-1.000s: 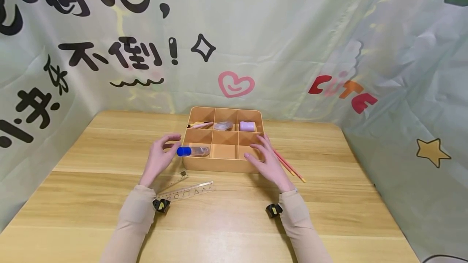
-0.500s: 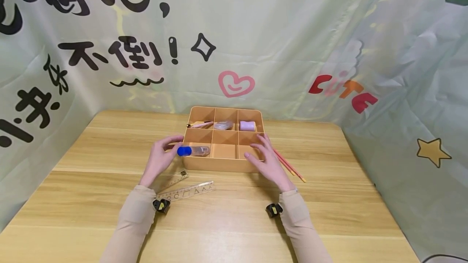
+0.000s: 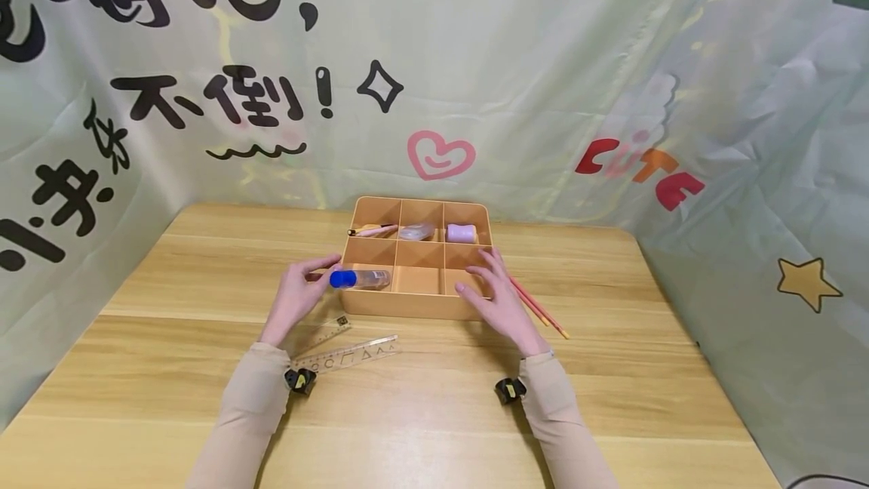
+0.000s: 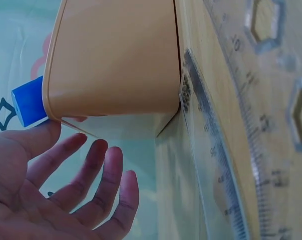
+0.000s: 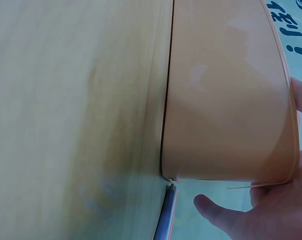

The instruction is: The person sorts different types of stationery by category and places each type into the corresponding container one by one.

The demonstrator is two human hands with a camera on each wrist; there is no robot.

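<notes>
A tan six-compartment organizer box (image 3: 407, 305) stands on the table between my hands. My left hand (image 3: 299, 294) is at its left front corner; in the left wrist view the thumb tip (image 4: 49, 131) is right at the rim and the other fingers spread loosely beside the side wall. My right hand (image 3: 501, 302) rests at the right front rim, its thumb reaching over the front right compartment and its little finger (image 5: 213, 209) stretched away from the box. A clear tube with a blue cap (image 3: 344, 279) lies in the front left compartment, its cap sticking out over the rim.
Pens (image 3: 373, 231), a clear plastic item (image 3: 416, 232) and a purple spool (image 3: 461, 234) fill the back compartments. Two clear rulers (image 3: 353, 354) lie before the box on the left. Red pencils (image 3: 539, 306) lie right of it. A printed cloth (image 3: 543, 59) hangs behind.
The left hand has shifted slightly right, closer to the box corner. The right hand keeps its place on the rim. The box and the other things stay put.
</notes>
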